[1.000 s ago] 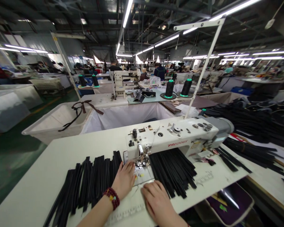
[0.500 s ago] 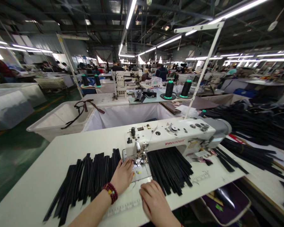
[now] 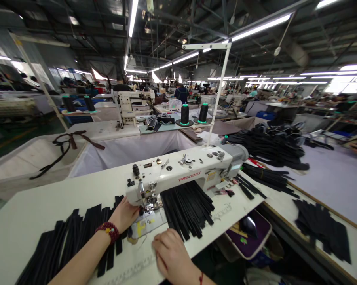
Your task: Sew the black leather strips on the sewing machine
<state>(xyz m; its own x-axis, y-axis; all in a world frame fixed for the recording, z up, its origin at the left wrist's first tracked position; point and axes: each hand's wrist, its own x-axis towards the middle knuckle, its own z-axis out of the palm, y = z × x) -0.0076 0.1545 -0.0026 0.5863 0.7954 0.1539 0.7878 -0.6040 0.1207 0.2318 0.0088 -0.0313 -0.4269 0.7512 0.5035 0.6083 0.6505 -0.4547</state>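
My left hand (image 3: pixel 125 213) lies flat, fingers extended, beside the presser foot (image 3: pixel 150 202) of the sewing machine (image 3: pixel 181 174); my right hand (image 3: pixel 169 253) rests loosely curled on the table edge (image 3: pixel 226 221), gripping nothing. Black strips (image 3: pixel 77 233) are piled left, more strips (image 3: pixel 187 208) right — which pile is sewn, I cannot tell. Open room lies far left.

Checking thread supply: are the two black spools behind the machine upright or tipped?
Upright: both black spools stand on their bases.
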